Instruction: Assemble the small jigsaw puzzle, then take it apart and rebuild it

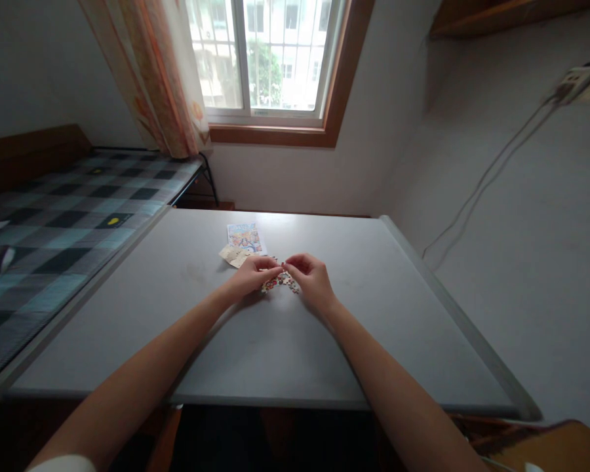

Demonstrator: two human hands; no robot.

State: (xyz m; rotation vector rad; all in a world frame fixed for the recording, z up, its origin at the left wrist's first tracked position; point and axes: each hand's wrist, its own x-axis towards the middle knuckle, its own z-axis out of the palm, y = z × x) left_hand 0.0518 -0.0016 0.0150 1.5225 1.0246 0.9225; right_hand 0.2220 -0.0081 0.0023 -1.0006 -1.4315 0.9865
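— Far left of the pile of small pieces (271,284)?
— Bed (137,193) with a checked cover, cut off by the view's edge; pale scraps on top, too blurred to name. Then, left of the pile and well behind, curtain (162,85) hanging beside a bright, washed-out window (282,59).
— Closer to the pile?
— Just behind and to the left, picture sheet (246,235), print too fine to read, partly overlapped by a beige piece (231,255). Beside that, at the pile's left edge, left hand (250,276), thumb and fingertips pinched together on a tiny reddish piece (282,265) just above the pile. Outline too small to make out.
— And the pile itself?
— Lying on the desk (275,367), loose, many-coloured, partly hidden by the left hand and, opposite, by the right hand (314,280). Impossible to count.
— That right one?
— At the pile's right edge, thumb and forefinger pinched on the same reddish piece, other fingers curled, tips hidden.
— Farther right?
— Well right of the pile and behind, cable (486,172) along the wall (521,262). Right of the pile and much nearer, yellowish-brown object (565,446), cut off, not identifiable.
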